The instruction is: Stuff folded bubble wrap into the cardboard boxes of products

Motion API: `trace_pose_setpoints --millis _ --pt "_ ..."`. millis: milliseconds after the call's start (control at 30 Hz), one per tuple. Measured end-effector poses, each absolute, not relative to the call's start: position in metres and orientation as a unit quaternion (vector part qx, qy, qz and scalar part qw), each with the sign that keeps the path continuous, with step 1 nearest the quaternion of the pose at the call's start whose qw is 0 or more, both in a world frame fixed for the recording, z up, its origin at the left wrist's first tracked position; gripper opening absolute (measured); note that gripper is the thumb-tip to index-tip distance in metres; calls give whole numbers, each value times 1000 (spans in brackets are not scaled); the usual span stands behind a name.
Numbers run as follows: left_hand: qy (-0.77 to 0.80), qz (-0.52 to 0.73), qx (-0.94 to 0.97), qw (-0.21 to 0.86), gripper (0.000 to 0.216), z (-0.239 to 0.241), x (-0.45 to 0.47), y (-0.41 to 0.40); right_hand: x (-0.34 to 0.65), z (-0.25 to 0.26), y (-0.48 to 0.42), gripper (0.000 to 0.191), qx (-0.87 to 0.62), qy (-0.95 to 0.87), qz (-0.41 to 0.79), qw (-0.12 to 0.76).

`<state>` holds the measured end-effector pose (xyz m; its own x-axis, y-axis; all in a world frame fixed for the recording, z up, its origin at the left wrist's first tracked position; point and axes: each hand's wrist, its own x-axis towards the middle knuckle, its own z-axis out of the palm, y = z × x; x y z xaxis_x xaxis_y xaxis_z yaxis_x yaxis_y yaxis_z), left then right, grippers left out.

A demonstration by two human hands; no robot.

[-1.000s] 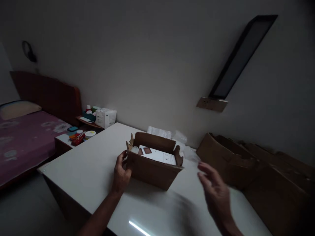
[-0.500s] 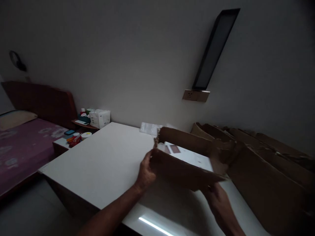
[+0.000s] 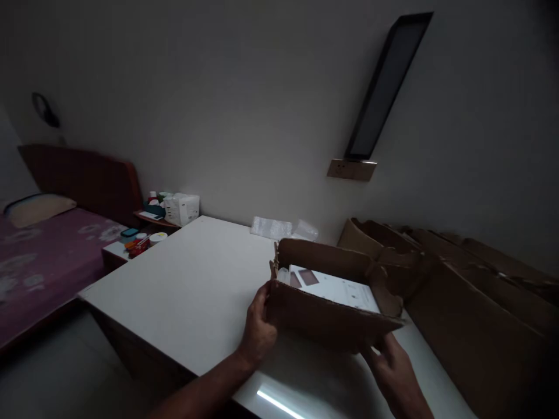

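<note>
An open brown cardboard box (image 3: 323,317) sits on the white table (image 3: 196,279) in dim light. Inside it lies a white flat item (image 3: 336,288) with two dark squares printed on it. My left hand (image 3: 259,329) is closed on the box's left end, thumb over the rim. My right hand (image 3: 393,366) grips the box's near right corner from below, fingers curled under the edge. The box's flaps stand up, ragged at the left corner.
Large flattened cardboard boxes (image 3: 471,291) lean along the right side. Clear plastic packing (image 3: 273,227) lies at the table's back edge. A bedside stand with small containers (image 3: 151,224) and a bed (image 3: 48,244) are at left. A dark panel (image 3: 386,87) hangs on the wall.
My right hand went from hovering free to gripping the box's right corner. The box has shifted right, toward the flattened cartons, and now rests lower on the table.
</note>
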<state>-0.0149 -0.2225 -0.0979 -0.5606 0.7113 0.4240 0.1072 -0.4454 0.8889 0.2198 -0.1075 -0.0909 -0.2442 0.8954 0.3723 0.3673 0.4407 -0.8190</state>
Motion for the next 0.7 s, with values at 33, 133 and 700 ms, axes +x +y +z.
trace_pose_setpoints --millis 33,133,700 --pt "495 738 409 208 48 -103 -15 -226 220 -98 -105 46 -428 -729 316 430" --pt "544 727 367 203 48 -115 -33 -247 192 -110 -98 47 -384 -752 357 400" --pt "713 638 288 44 61 -155 -189 -286 -104 -153 -68 57 -239 -819 342 393"
